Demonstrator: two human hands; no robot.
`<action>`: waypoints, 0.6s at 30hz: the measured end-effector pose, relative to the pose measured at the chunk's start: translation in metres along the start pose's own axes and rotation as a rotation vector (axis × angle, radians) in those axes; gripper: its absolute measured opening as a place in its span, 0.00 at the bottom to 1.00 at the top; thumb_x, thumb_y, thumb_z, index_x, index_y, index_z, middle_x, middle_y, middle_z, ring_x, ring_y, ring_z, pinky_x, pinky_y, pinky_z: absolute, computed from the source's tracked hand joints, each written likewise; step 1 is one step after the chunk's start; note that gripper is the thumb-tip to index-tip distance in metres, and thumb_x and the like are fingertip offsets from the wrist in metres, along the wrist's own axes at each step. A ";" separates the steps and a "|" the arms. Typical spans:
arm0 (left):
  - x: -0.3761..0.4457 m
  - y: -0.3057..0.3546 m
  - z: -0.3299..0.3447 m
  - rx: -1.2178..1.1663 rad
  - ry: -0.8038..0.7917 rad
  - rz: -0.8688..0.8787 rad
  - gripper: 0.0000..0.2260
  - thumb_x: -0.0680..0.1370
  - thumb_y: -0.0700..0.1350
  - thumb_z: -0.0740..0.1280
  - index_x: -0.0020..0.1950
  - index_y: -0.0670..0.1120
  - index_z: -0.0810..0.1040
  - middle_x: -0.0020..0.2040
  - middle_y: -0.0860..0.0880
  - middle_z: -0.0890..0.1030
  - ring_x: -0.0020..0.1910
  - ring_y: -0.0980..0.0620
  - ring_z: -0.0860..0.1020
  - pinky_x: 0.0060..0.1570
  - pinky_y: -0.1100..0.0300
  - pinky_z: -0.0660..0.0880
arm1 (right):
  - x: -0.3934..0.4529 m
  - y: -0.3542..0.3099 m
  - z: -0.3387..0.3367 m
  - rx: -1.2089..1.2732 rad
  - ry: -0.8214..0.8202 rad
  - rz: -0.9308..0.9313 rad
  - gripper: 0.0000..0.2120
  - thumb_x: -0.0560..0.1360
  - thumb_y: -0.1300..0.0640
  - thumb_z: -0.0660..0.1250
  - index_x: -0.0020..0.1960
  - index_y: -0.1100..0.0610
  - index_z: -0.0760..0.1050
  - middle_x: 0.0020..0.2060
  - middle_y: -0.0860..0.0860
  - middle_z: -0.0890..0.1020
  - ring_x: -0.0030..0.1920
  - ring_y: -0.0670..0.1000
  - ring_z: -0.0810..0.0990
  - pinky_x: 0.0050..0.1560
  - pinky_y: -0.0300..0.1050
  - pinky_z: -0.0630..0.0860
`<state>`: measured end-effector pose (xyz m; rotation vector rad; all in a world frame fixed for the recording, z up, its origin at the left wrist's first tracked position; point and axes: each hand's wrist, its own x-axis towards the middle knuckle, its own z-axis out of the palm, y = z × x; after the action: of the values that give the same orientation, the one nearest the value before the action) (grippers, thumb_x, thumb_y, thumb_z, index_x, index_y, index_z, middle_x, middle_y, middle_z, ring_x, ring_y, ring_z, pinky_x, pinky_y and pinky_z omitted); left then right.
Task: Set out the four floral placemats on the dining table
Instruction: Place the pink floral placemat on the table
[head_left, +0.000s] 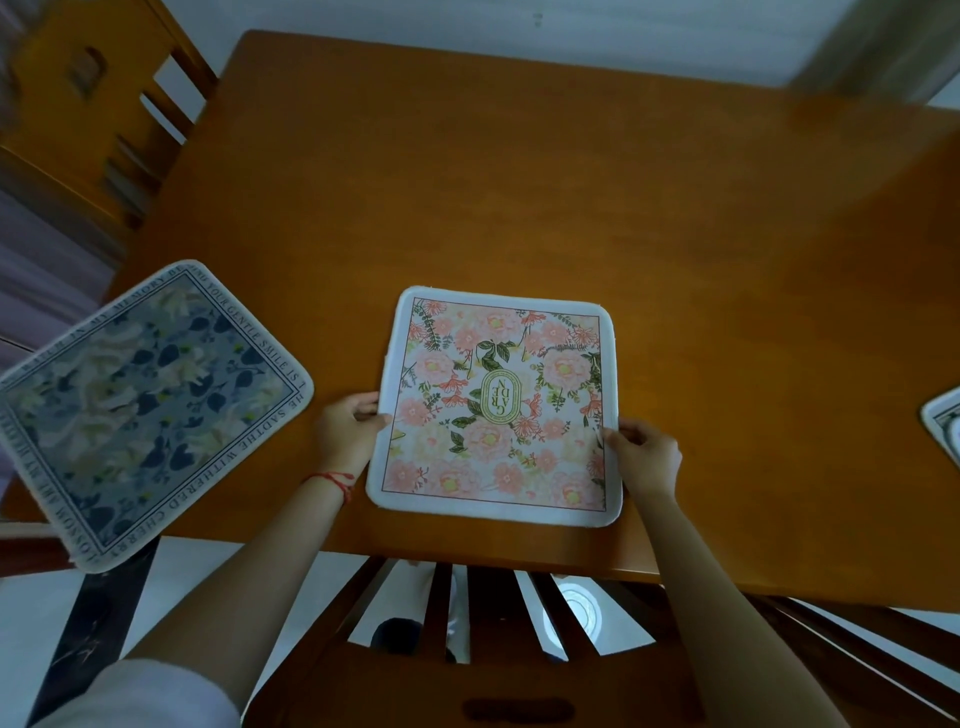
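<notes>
Nearest the lens, a dark wooden chair back stands just below the near edge of the bench, and both forearms reach over it to the pink placemat. That mat lies flat on the bench, close to its near edge, its long axis running away from the person and its far end tipped slightly left. Left hand grips the mat's left edge about midway, fingers curled onto the border; right hand pinches the right edge lower down, toward the near right corner. Each hand sits squarely on its own side of the mat — so a small twist or slide to square it with the bench edge looks open to either, with the right hand better placed to swing the near end.

Left of the pink mat, well apart from it, a blue placemat lies skewed and overhangs the bench corner. Far to the pink mat's right, only a sliver of another placemat shows — its pattern cannot be told. A fourth is not in view.
</notes>
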<state>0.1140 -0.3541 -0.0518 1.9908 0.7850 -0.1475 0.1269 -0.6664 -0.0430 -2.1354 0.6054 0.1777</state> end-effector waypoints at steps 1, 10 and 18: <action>0.001 0.001 0.000 0.000 0.002 0.003 0.14 0.71 0.34 0.69 0.57 0.39 0.78 0.53 0.40 0.82 0.44 0.47 0.78 0.43 0.55 0.75 | 0.001 0.001 0.000 0.005 0.004 0.000 0.10 0.72 0.60 0.68 0.52 0.60 0.80 0.47 0.57 0.84 0.40 0.51 0.79 0.33 0.36 0.71; -0.002 0.001 0.000 -0.038 0.002 0.004 0.15 0.71 0.34 0.69 0.58 0.38 0.77 0.54 0.38 0.81 0.45 0.47 0.77 0.45 0.55 0.74 | -0.002 0.003 0.000 0.030 0.007 -0.029 0.10 0.72 0.61 0.68 0.52 0.61 0.79 0.47 0.57 0.84 0.40 0.50 0.78 0.34 0.35 0.71; -0.009 0.002 0.006 -0.044 -0.010 0.010 0.15 0.71 0.34 0.69 0.58 0.38 0.77 0.54 0.39 0.81 0.47 0.47 0.78 0.46 0.56 0.74 | 0.000 0.008 -0.010 0.022 0.027 -0.028 0.10 0.71 0.61 0.69 0.52 0.61 0.79 0.46 0.56 0.83 0.42 0.52 0.80 0.35 0.37 0.72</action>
<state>0.1097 -0.3638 -0.0497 1.9505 0.7662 -0.1328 0.1218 -0.6779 -0.0426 -2.1271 0.5903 0.1264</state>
